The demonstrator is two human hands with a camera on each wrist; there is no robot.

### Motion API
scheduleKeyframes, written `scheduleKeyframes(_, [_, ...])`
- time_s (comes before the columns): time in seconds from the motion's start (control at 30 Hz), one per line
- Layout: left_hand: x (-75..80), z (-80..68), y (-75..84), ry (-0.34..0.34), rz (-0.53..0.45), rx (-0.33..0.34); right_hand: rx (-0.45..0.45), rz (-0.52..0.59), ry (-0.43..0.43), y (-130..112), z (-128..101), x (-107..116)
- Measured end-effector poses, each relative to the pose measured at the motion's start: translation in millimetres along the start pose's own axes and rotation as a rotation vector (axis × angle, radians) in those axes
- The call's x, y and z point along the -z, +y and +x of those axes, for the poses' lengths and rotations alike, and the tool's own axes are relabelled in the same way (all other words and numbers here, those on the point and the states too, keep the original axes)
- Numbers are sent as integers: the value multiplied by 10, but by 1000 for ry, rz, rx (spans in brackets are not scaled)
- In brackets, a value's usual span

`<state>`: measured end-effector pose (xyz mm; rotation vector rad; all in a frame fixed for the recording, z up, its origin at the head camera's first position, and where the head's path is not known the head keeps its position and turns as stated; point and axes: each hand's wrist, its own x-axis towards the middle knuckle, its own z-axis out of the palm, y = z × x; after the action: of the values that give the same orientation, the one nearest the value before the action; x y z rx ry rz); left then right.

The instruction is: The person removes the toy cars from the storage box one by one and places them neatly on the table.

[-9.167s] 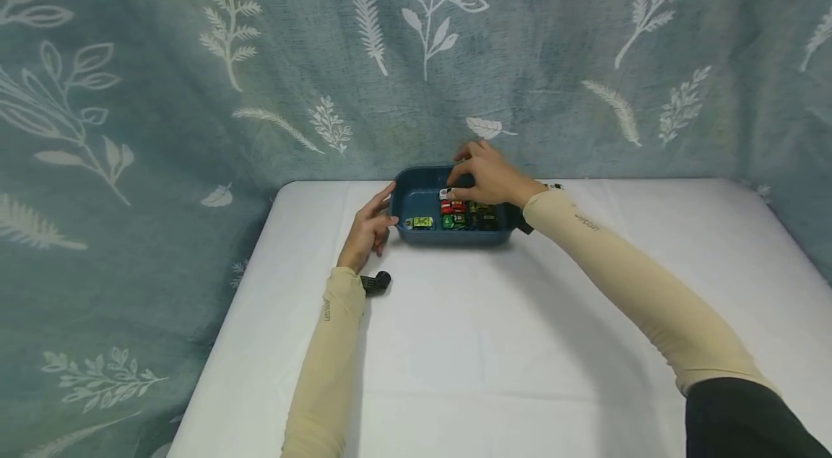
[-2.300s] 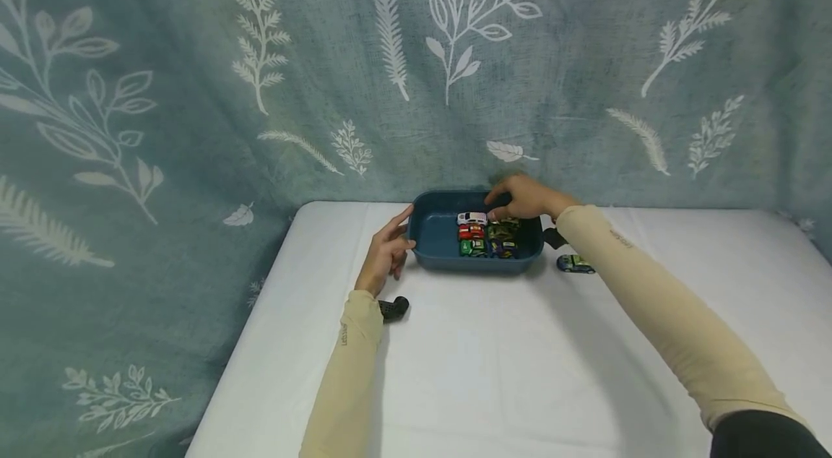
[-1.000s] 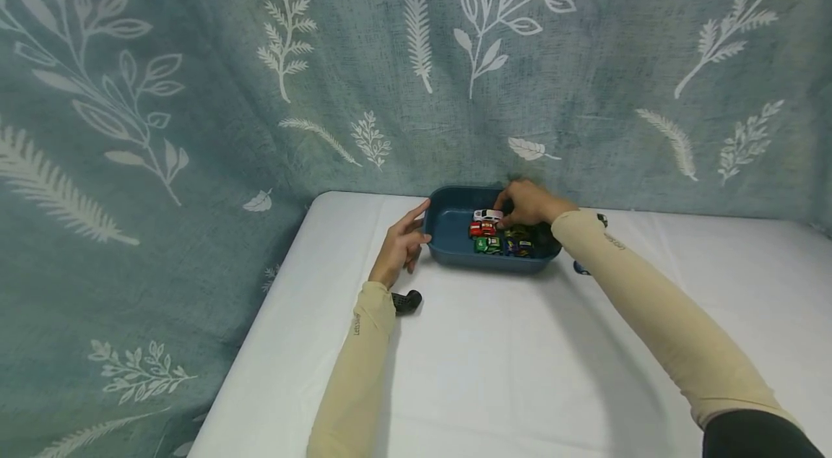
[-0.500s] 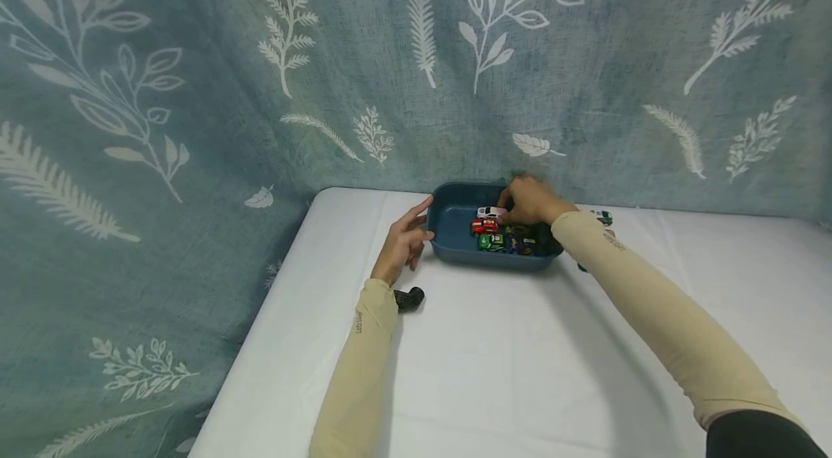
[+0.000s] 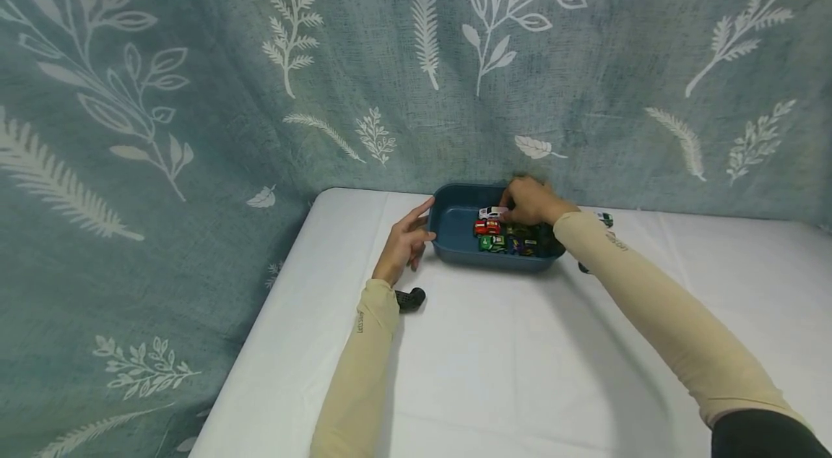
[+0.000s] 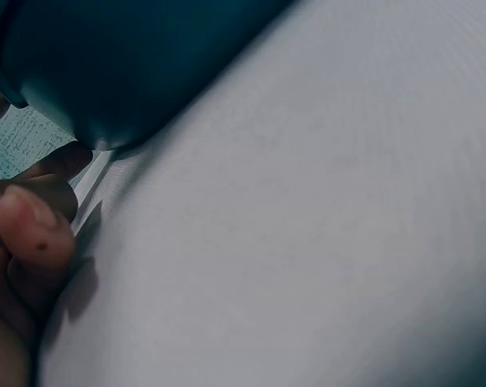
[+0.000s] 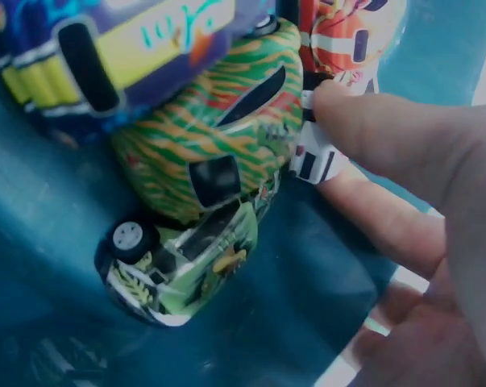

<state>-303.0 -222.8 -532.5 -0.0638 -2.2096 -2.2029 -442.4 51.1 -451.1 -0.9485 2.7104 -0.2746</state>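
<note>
Toy cars (image 5: 503,234): ~6 in 1 tray (image 5: 455,227), 2 outside.

White toy car (image 5: 492,212) upright in blue tray (image 5: 455,241), far side.

White table (image 5: 494,357); blue tray (image 5: 455,241); black object (image 5: 411,297)

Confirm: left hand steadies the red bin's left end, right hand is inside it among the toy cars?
Not quite: the bin is dark blue, not red, as the head view shows. The rest holds: the left hand steadies its left end, and the right hand is inside among the toy cars.
</note>
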Motion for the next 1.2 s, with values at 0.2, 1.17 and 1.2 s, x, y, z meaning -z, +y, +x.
scheduleKeyframes(0.2, [3,0,-2,4,10,-9,58,-51,67,-28,-41,60])
scheduleKeyframes(1.17, [-48,-27,53,19,3,14,71,83,186,856,-1100,624])
scheduleKeyframes(1.2, [-53,-29,55,19,4,13,54,73,186,910,-1141,625])
